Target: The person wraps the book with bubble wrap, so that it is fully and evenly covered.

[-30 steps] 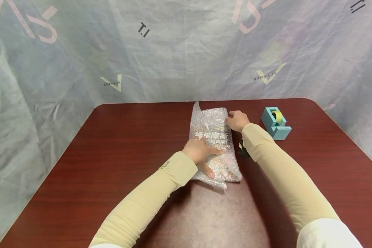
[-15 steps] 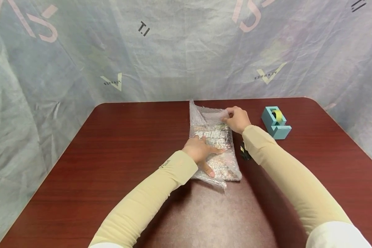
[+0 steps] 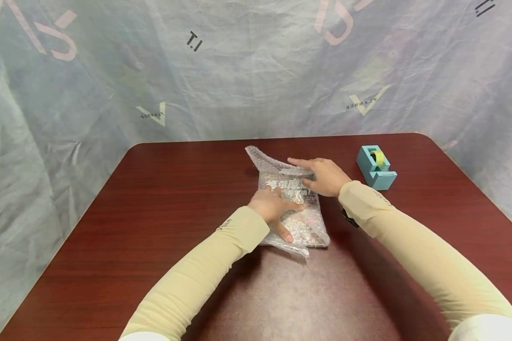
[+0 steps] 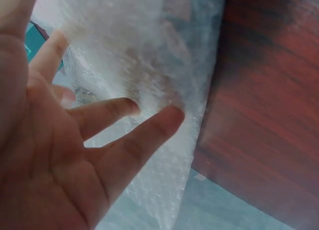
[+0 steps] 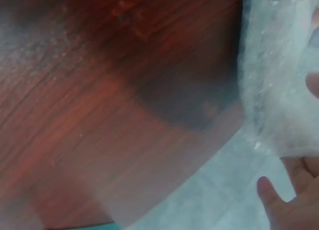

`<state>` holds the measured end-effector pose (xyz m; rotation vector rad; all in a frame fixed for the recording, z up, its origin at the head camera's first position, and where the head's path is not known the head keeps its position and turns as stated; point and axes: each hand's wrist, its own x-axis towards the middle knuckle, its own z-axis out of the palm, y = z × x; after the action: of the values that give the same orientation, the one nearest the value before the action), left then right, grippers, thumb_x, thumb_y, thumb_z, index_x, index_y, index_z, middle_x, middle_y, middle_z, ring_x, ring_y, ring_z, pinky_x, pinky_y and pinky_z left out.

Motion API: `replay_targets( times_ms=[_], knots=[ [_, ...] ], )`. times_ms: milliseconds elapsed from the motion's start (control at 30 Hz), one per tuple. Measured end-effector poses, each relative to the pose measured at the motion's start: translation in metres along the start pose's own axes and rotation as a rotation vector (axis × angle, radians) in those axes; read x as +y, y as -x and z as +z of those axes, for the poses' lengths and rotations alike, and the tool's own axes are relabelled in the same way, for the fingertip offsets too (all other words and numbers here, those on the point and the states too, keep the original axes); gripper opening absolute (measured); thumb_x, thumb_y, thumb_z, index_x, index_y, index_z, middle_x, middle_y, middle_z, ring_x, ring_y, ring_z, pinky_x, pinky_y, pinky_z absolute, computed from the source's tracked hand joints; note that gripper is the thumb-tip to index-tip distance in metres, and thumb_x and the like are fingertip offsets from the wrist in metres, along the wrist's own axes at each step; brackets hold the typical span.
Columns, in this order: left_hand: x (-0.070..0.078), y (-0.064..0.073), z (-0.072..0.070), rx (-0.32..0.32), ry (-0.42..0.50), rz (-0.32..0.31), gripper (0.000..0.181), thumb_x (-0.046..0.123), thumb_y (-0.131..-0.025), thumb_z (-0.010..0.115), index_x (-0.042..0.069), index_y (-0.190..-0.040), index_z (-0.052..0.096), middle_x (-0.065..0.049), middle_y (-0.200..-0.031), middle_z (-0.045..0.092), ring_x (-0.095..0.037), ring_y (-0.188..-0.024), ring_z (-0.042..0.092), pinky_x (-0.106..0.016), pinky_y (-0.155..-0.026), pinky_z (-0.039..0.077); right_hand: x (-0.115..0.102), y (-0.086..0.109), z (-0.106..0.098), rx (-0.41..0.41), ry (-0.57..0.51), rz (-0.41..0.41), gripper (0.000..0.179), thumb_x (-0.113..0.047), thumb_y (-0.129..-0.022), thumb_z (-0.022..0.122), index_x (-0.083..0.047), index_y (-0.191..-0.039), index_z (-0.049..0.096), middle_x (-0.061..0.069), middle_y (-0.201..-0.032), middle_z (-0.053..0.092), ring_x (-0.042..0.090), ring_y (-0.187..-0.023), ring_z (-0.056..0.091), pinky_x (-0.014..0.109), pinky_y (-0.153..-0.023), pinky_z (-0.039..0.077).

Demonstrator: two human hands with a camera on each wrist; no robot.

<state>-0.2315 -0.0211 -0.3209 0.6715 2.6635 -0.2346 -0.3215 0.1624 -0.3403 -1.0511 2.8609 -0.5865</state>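
Note:
A flat package in clear bubble wrap (image 3: 309, 229) lies mid-table, with a silvery, patterned item showing through. My left hand (image 3: 269, 208) rests on its left half, fingers spread; in the left wrist view the fingertips lie against the bubble wrap (image 4: 149, 55). At the far end the wrap is folded over toward me, and a loose corner (image 3: 256, 154) sticks out to the far left. My right hand (image 3: 327, 177) lies over this fold from the right with fingers extended. Only part of the right hand (image 5: 294, 210) shows in the right wrist view, beside the wrap's edge.
A light-blue tape dispenser (image 3: 376, 170) with yellow tape stands to the right on the dark red wooden table (image 3: 175, 189). A small black object (image 3: 351, 219) is partly hidden under my right sleeve. A printed grey cloth (image 3: 256, 71) hangs behind the table.
My right hand has brought the far end of the wrap over toward me, going from a pinch at the far right corner to extended fingers. The far left corner swung left. My left hand stayed put.

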Motion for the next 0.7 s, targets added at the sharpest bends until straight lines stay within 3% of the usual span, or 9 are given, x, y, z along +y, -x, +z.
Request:
replay_targets(
  times_ms=[100,267,567,700],
  knots=[
    [-0.001,0.000,0.000,-0.001,0.016,-0.008,0.093,0.068,-0.076,0.075,0.050,-0.156,0.032,-0.015,-0.163,0.031,-0.045,-0.149,0.025,-0.055,-0.117,0.030,-0.004,0.004,0.001,-0.022,0.134,-0.081,0.053,-0.014,-0.093,0.071,-0.013,-0.145,0.059,0.021,-0.142,0.057,0.043,-0.133,0.050,0.061,-0.112,0.033],
    [0.000,0.000,0.000,-0.003,-0.013,-0.011,0.093,0.070,-0.076,0.073,0.050,-0.156,0.031,-0.018,-0.163,0.030,-0.046,-0.148,0.026,-0.055,-0.118,0.027,-0.014,0.012,0.005,-0.017,0.289,-0.154,0.043,-0.013,-0.089,0.075,-0.007,-0.131,0.069,0.021,-0.138,0.059,0.039,-0.132,0.051,0.059,-0.113,0.033],
    [0.001,0.000,0.002,0.017,-0.029,-0.005,0.092,0.070,-0.076,0.073,0.050,-0.156,0.032,-0.019,-0.162,0.031,-0.047,-0.147,0.029,-0.055,-0.118,0.028,-0.021,0.021,0.011,-0.046,0.373,-0.162,0.049,-0.010,-0.089,0.075,-0.005,-0.137,0.065,0.017,-0.133,0.064,0.037,-0.126,0.058,0.059,-0.113,0.033],
    [0.001,0.000,0.003,0.019,-0.014,-0.013,0.093,0.070,-0.075,0.073,0.050,-0.156,0.032,-0.021,-0.163,0.028,-0.048,-0.147,0.029,-0.055,-0.117,0.029,-0.020,0.025,0.012,-0.084,0.336,-0.150,0.054,-0.013,-0.091,0.075,-0.007,-0.143,0.060,0.018,-0.139,0.060,0.036,-0.131,0.054,0.064,-0.113,0.029]
  ],
)
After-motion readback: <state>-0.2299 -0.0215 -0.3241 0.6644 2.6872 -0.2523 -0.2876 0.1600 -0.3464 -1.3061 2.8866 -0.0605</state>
